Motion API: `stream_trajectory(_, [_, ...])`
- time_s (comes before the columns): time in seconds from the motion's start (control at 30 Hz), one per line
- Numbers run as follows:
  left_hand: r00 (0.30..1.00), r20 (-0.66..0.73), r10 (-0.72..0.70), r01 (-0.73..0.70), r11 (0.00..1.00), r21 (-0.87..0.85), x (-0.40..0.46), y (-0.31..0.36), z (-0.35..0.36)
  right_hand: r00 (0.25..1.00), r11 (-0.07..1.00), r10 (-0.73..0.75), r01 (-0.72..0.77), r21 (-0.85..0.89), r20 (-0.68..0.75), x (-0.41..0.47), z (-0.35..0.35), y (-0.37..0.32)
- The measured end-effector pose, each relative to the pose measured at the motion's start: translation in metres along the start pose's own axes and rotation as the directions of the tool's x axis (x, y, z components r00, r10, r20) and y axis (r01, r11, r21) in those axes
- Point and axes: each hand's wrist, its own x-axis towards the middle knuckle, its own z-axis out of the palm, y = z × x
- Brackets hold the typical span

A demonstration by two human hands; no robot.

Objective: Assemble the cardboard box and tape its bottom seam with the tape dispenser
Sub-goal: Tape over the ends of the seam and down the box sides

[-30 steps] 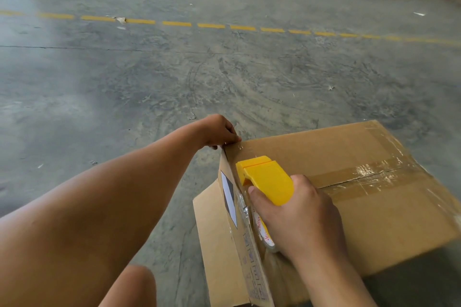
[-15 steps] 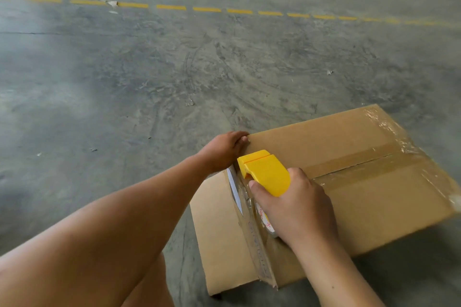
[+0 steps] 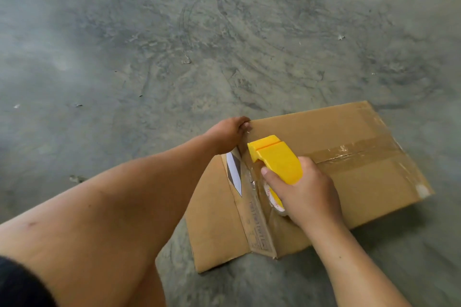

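Cardboard box (image 3: 336,157) is our landmark: it lies on the concrete floor (image 3: 124,57) with its taped face up, one loose flap (image 3: 212,217) spread flat on the floor at its near-left side. We judge it light and fairly stiff across the panels, but it would give at the folds and edges, so we would steady it at a corner rather than press mid-panel. Along the box's top runs the taped seam (image 3: 354,152), glossy and wrinkled; that tape looks thin, slick on its back and likely to crease if pulled slack.

At the box's left end sits the yellow tape dispenser (image 3: 277,157), which we take for hard, light plastic, best held by the curved body above the roll. Our right hand (image 3: 306,194) does just that, fingers (image 3: 268,174) wrapped around the dispenser, its front over the box's left edge. Our left hand (image 3: 228,132) holds the box's far-left corner, fingers curled over the edge to brace it.
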Motion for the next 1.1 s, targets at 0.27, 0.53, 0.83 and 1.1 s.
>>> stream_trajectory(0.27, [0.997, -0.027, -0.066, 0.065, 0.997, -0.036, 0.005, 0.01, 0.002, 0.996, 0.997, -0.072, 0.074, 0.026, -0.043, 0.009, 0.008, 0.019])
stream_trajectory(0.53, [0.991, -0.085, -0.107, 0.105, 0.994, -0.027, 0.015, -0.002, 0.01, 0.993, 0.993, -0.114, 0.113, -0.03, -0.019, 0.016, 0.013, 0.019])
stream_trajectory(0.83, [0.983, -0.124, -0.138, 0.136, 0.99, -0.03, 0.001, 0.012, 0.01, 0.996, 0.996, -0.084, 0.084, -0.043, 0.013, 0.015, 0.008, 0.01])
stream_trajectory(1.1, [0.979, -0.111, -0.171, 0.172, 0.985, -0.006, -0.006, 0.023, 0.008, 0.996, 0.996, -0.092, 0.092, -0.02, -0.005, -0.007, 0.003, 0.033])
